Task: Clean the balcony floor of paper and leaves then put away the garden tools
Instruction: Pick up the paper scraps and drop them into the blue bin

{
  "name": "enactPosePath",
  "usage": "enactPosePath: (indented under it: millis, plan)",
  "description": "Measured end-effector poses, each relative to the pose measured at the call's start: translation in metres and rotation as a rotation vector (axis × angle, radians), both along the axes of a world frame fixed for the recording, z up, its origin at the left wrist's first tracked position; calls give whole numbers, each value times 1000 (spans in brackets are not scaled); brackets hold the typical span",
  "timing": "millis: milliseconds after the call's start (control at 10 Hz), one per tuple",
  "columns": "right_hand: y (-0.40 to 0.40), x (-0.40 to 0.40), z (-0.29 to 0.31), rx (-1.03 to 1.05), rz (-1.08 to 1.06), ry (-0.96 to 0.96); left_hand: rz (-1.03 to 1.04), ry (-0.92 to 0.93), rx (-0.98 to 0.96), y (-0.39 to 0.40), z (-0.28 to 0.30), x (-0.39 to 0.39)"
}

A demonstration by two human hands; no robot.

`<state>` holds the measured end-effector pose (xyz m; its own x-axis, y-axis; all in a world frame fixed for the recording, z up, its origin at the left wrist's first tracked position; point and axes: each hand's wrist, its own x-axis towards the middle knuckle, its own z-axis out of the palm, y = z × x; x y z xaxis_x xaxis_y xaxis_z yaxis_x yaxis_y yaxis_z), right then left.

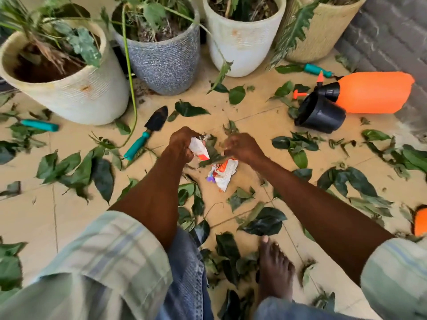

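My left hand is closed around a crumpled white and orange paper together with some leaves, low over the tiled floor. My right hand is beside it, fingers curled on a few green leaves; the grip is blurred. A second crumpled paper lies on the floor just below both hands. Green leaves are scattered all over the tiles. A trowel with a teal handle lies left of my left hand. Two more teal-handled tools lie at the far left and back right.
Several large plant pots stand along the back, among them a cream pot and a grey pot. An orange spray bottle and a tipped black pot lie at the right. My bare foot stands on the leaves below.
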<state>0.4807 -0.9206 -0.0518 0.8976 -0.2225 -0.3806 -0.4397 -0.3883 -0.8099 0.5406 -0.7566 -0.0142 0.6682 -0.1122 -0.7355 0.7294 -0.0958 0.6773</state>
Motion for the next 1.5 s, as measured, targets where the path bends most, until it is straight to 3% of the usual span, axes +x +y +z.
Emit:
enactPosePath:
  millis: [100, 200, 300, 500, 700, 800, 900, 1000, 1100, 1200, 1300, 1400, 1500]
  plan:
    - [7, -23, -39, -425, 436, 72, 190, 122, -221, 9, -14, 12]
    - [20, -35, -61, -670, 568, 43, 275, 59, -249, 20, -10, 13]
    - [23, -30, -54, -664, 553, 2, 261, 12, -188, 30, -5, 11]
    - [39, 17, 12, -249, 52, -33, -9, 14, 35, 59, -11, 23]
    - [93, 39, 37, -123, 2, -152, -80, 57, -109, 73, 0, 13]
    - [112, 36, 32, -6, -108, -119, -120, 47, -100, 86, 2, 12]
    - [124, 32, 28, 317, -91, 33, -168, 42, -82, 103, 0, 12]
    - [130, 31, 36, 816, -86, 150, -97, 49, -68, 118, 2, 9]
    - [127, 35, 38, 883, -24, 170, -72, 41, 25, 130, 10, 9]
    - [127, 34, 22, 330, 126, 53, -21, 4, 202, 141, 13, 15]
    - [139, 22, 1, -201, 481, -170, 120, -37, 221, 152, 8, 19]
    - [153, 12, -27, -493, 849, -203, 211, -20, 172, 156, 3, 22]
    - [156, 8, -51, -709, 954, -269, 163, 7, 139, 158, 0, 20]
